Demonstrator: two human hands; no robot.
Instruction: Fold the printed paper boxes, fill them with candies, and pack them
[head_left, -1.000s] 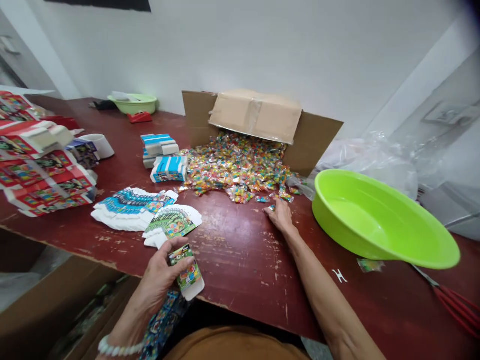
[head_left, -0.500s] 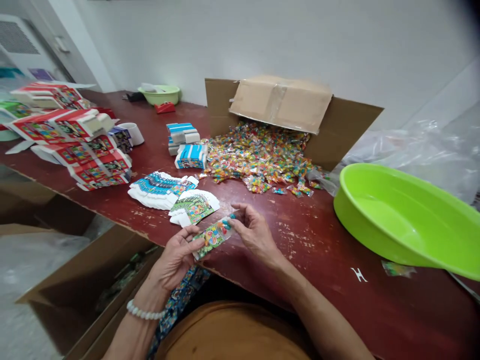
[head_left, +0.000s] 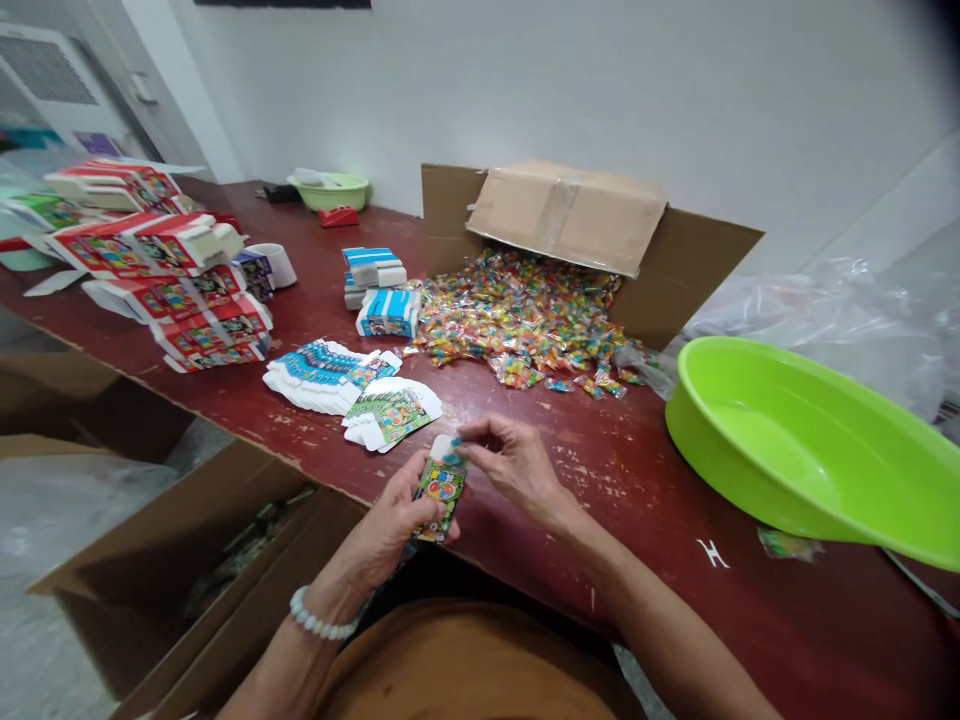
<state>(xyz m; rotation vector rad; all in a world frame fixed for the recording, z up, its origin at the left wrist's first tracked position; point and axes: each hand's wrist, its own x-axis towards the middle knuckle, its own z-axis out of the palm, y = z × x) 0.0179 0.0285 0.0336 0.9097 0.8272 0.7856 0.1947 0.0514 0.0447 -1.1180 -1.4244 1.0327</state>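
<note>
My left hand (head_left: 397, 515) is wrapped round a small green printed carton (head_left: 441, 487), held upright over the table's near edge. My right hand (head_left: 510, 465) pinches at the carton's open top, with a small blue-wrapped candy (head_left: 453, 457) at its fingertips. Just beyond lie flat carton blanks, a green stack (head_left: 391, 413) and a blue stack (head_left: 324, 373). Further back a tipped cardboard box (head_left: 577, 225) spills a heap of colourful wrapped candies (head_left: 517, 320) onto the dark red table (head_left: 525, 560).
A lime-green basin (head_left: 802, 450) sits at the right, with clear plastic bags behind it. Red cartons (head_left: 165, 280) are stacked at the left, blue-striped cartons (head_left: 379, 290) in the middle. An open cardboard box (head_left: 180, 580) stands on the floor at the lower left.
My right hand left the candy heap and came back to the carton. The carton turned from tilted to upright in my left hand. The camera swung left.
</note>
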